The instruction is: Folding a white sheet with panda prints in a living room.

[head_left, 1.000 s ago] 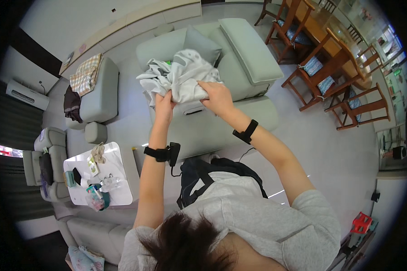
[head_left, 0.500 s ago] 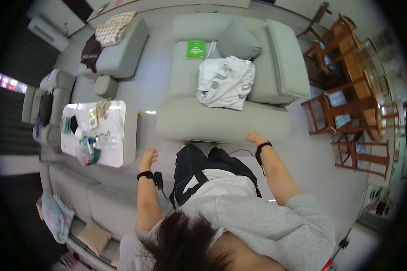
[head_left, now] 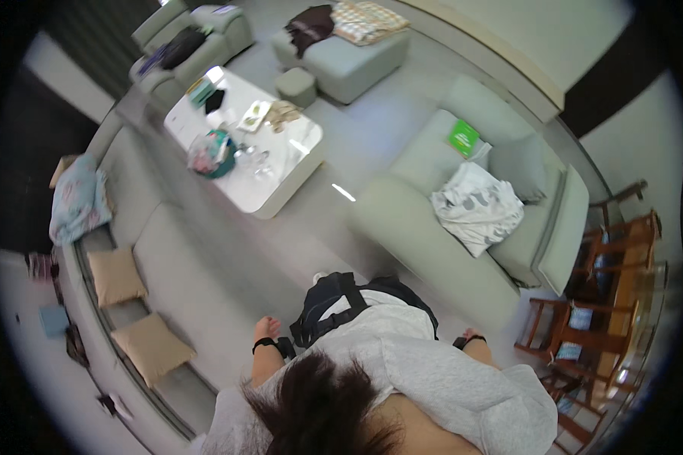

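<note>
My left hand (head_left: 267,328) hangs low by my left hip, near the long grey sofa (head_left: 193,262). Its fingers are loosely bent and it holds nothing that I can see. My right hand (head_left: 473,334) is down at my right side, small and partly hidden, so its fingers are hard to make out. Both wrists wear black bands. Ahead on the right, beyond reach, a pale green-grey couch (head_left: 402,205) bears a crumpled white cloth with grey print (head_left: 478,207), a green packet (head_left: 464,138) and a grey cushion (head_left: 517,167).
Ahead to the left stands a white coffee table (head_left: 300,155) with a teal container (head_left: 218,155), clear plastic and small items. A stool (head_left: 296,87) and an ottoman (head_left: 357,72) lie beyond. Beige cushions (head_left: 153,347) sit on the left sofa. Wooden chairs (head_left: 577,330) line the right.
My body has turned left, so the couch has moved to the right in view and the long sofa is nearer. Both hands have dropped from in front of me to my sides.
</note>
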Action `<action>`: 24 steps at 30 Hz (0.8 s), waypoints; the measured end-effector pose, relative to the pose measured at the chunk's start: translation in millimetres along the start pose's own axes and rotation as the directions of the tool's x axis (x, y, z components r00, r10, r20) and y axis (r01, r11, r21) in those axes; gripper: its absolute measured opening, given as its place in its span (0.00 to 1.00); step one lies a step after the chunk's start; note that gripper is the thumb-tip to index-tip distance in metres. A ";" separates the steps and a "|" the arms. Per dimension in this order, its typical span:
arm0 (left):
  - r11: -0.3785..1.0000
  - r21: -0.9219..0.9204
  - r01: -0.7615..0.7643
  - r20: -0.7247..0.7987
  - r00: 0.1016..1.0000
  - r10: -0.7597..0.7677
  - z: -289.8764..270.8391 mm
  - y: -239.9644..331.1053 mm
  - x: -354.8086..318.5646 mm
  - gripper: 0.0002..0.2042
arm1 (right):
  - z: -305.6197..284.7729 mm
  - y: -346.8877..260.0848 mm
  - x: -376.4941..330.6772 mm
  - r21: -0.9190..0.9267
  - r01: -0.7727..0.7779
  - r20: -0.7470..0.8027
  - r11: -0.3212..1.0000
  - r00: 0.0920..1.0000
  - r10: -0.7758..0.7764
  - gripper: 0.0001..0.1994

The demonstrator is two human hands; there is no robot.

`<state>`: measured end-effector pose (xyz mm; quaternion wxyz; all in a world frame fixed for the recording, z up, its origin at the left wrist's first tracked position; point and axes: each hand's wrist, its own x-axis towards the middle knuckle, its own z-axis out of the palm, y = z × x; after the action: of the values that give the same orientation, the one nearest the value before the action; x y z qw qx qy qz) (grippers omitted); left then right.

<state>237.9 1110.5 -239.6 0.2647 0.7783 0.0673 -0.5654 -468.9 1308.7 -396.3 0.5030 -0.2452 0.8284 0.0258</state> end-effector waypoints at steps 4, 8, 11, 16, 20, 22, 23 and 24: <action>0.999 0.021 0.028 -0.033 0.999 -0.028 -36.4 -9.4 7.1 0.14 | -10.9 -207.1 -8.6 0.489 0.023 -0.117 0.872 0.992 0.040 0.12; 0.988 -0.084 -0.127 0.124 0.983 0.136 -57.7 15.7 23.0 0.14 | 7.2 -434.5 -40.2 0.040 0.514 -0.059 0.857 0.857 -0.511 0.12; 0.966 -0.197 -0.166 0.109 0.976 0.190 -74.0 37.1 37.4 0.14 | 45.3 -561.8 -87.9 0.024 0.755 0.017 0.655 0.655 -0.755 0.13; 0.916 -0.284 -0.282 -0.023 0.957 0.288 -107.3 34.0 19.5 0.14 | 99.1 -663.5 -123.1 -0.207 0.809 0.230 0.551 0.587 -0.776 0.12; 0.854 -0.491 -0.170 -0.047 0.985 0.169 -135.5 -31.9 12.5 0.18 | 131.0 -682.8 -103.8 -0.469 0.769 0.386 0.434 0.620 -0.683 0.11; 0.806 -0.587 -0.073 -0.074 0.997 0.035 -144.1 -72.2 11.0 0.19 | 142.6 -685.1 -93.5 -0.576 0.753 0.399 0.318 0.598 -0.695 0.11; 0.823 -0.566 -0.043 -0.124 0.992 -0.034 -144.9 -96.0 6.5 0.19 | 149.0 -689.8 -95.2 -0.583 0.756 0.420 0.296 0.593 -0.687 0.11; 0.830 -0.557 -0.011 -0.123 0.990 -0.069 -145.5 -113.8 -1.5 0.18 | 152.2 -695.1 -97.3 -0.594 0.743 0.430 0.309 0.617 -0.659 0.11</action>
<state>314.3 1278.7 -244.4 0.4658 0.7036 0.2588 -0.4702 -7.3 779.1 -247.2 0.3641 -0.7555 0.5253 0.1437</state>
